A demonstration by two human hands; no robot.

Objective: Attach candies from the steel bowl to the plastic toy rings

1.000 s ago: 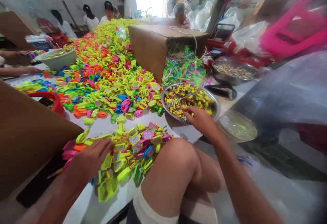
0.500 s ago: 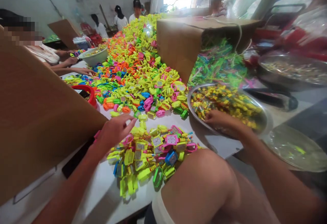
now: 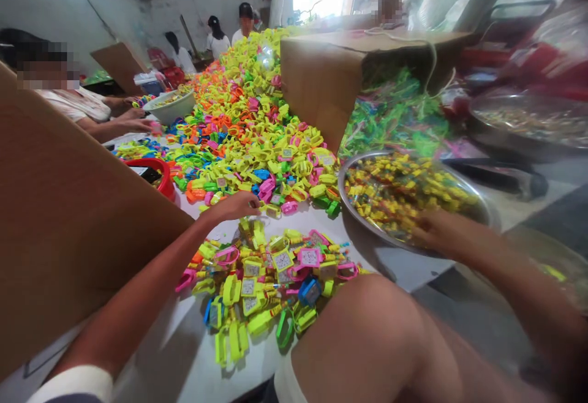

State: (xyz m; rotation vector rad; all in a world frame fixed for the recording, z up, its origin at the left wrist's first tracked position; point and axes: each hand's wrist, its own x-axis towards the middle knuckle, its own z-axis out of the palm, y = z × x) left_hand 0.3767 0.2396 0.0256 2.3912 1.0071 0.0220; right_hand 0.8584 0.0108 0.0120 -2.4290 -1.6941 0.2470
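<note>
My left hand [image 3: 236, 206] reaches to the near edge of a big heap of plastic toy watches [image 3: 275, 152], mostly yellow-green. Its fingers are bent together; what they hold, if anything, is hidden. Over the near right part of a metal bowl [image 3: 362, 219] is my right hand [image 3: 434, 228], its fingers smeared by motion. Small yellow wrapped pieces [image 3: 399, 182] fill that bowl. Between my arms lies a smaller pile of toy watches [image 3: 257, 280], several with square dial faces and small yellow pieces with coloured beads among them.
A cardboard sheet or box side [image 3: 82, 225] stands at left, beside a red tub [image 3: 168, 179]. Behind the bowl, a cardboard box [image 3: 316, 84] spills green plastic strips [image 3: 399, 115]. My bare knee [image 3: 367, 323] rises at the table's front. A co-worker's hands [image 3: 135, 121] are at far left.
My left hand has moved forward and right to the heap's edge. My right hand has shifted right across the bowl. The co-worker at left now has a pink thing at one hand.
</note>
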